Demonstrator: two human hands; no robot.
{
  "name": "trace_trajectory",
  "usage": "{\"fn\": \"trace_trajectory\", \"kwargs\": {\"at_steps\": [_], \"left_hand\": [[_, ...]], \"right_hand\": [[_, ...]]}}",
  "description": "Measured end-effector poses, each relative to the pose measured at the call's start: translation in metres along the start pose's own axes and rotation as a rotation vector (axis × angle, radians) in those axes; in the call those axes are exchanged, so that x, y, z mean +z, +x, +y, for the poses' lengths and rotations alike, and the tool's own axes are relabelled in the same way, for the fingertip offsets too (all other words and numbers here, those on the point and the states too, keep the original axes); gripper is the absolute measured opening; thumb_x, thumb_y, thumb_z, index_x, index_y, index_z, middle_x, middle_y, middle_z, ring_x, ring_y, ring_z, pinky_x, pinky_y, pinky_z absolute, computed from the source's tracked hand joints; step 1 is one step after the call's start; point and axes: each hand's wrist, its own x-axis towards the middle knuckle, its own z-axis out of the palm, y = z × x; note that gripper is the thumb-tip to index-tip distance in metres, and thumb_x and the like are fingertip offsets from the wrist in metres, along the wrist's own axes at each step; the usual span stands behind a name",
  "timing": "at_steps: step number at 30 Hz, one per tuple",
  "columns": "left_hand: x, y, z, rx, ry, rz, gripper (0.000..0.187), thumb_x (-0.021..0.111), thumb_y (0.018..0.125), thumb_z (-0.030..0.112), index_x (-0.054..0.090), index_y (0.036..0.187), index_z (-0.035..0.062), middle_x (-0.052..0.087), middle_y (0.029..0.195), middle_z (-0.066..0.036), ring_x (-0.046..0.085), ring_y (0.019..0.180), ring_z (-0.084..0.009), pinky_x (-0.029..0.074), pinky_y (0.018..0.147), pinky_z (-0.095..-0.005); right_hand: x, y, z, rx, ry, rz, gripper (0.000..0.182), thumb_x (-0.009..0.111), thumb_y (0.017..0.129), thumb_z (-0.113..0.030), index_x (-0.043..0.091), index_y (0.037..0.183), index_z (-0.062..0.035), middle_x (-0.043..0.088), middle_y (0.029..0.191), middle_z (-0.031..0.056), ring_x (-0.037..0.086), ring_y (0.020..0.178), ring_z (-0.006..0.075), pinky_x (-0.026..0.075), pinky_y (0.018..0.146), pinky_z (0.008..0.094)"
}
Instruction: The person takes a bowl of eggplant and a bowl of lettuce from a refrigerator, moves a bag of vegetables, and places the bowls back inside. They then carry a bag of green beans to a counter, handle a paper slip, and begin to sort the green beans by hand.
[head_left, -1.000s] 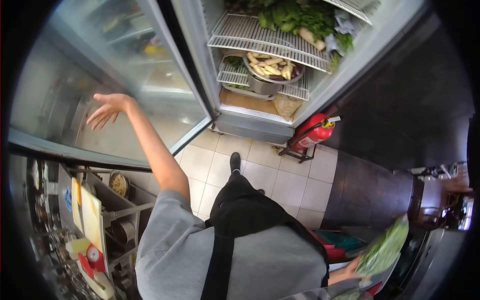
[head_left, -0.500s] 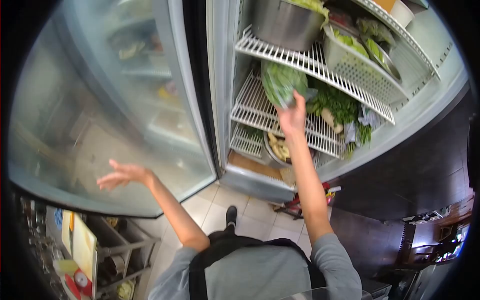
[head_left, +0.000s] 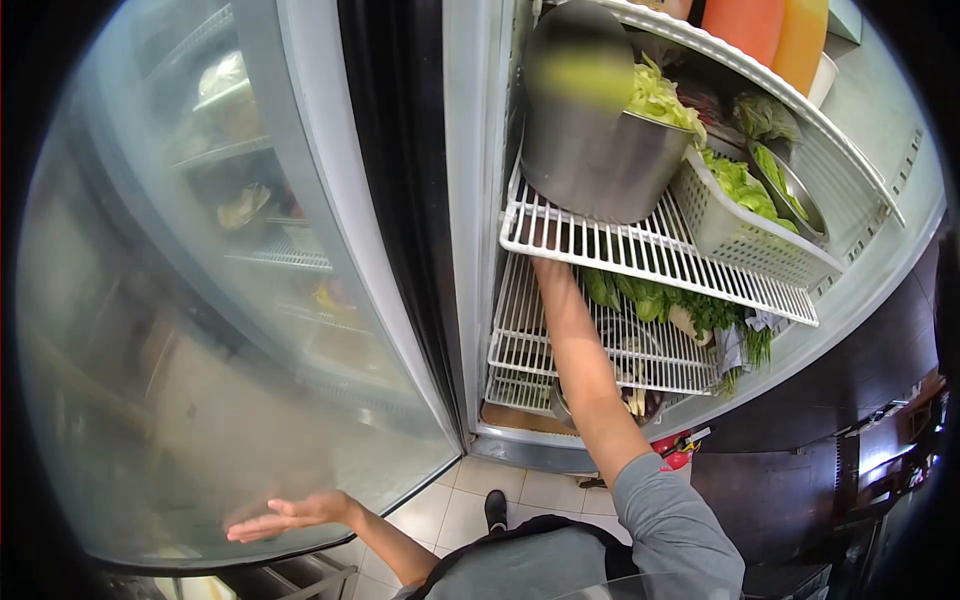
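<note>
Below the upper wire shelf [head_left: 650,255], my right forearm [head_left: 580,350] reaches deep into the fridge. Its hand is hidden behind the shelf, so its fingers and anything in them do not show. Leafy greens [head_left: 640,296] lie on the middle shelf beside that arm. My left hand [head_left: 290,517] is out to the left with fingers stretched, holding nothing, close to the glass door [head_left: 240,400]. A steel pot [head_left: 610,160] with pale green leaves stands on the upper shelf above my right hand.
A white perforated basket [head_left: 745,225] of lettuce and a steel bowl [head_left: 800,195] with leaves share the upper shelf. Lower down, a bowl [head_left: 562,400] is partly hidden by my arm. Red and orange containers [head_left: 745,30] are higher up. The fridge door stands open at left.
My right hand, earlier on a bagged green vegetable at the middle shelf's front, has gone deeper under the upper shelf. The bag is out of sight. My left hand appears lower in view.
</note>
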Motion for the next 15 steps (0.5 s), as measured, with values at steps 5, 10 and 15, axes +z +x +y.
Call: {"fn": "trace_trajectory", "kwargs": {"at_steps": [5, 10, 15], "left_hand": [[-0.001, 0.001, 0.002, 0.018, -0.035, -0.012, 0.058, 0.028, 0.095, 0.025, 0.009, 0.142, -0.0013, 0.006, 0.150, -0.015, -0.001, 0.139, -0.0313, 0.001, 0.112, -0.0435], [-0.002, -0.001, 0.009, -0.044, -0.029, -0.012, 0.061, 0.028, 0.094, 0.030, 0.009, 0.142, -0.0035, 0.004, 0.150, -0.017, 0.000, 0.139, -0.0286, 0.002, 0.112, -0.0406], [0.000, 0.001, -0.003, -0.012, -0.004, 0.013, 0.061, 0.030, 0.094, 0.030, 0.010, 0.142, -0.0025, 0.005, 0.150, -0.018, 0.002, 0.139, -0.0268, 0.002, 0.112, -0.0383]], "right_hand": [[-0.019, 0.007, -0.016, -0.101, -0.368, 0.012, 0.040, 0.054, 0.086, -0.021, 0.047, 0.123, -0.0091, 0.043, 0.130, 0.0110, 0.044, 0.116, 0.0286, 0.038, 0.096, 0.0402], [0.025, -0.040, -0.060, -0.489, -0.888, -0.208, 0.039, 0.053, 0.086, -0.020, 0.047, 0.123, -0.0086, 0.041, 0.132, 0.0120, 0.042, 0.119, 0.0293, 0.035, 0.098, 0.0397], [0.073, -0.058, -0.062, -0.438, -1.289, -0.512, 0.039, 0.053, 0.085, -0.019, 0.048, 0.122, -0.0081, 0.040, 0.133, 0.0130, 0.040, 0.121, 0.0300, 0.033, 0.101, 0.0391]]}}
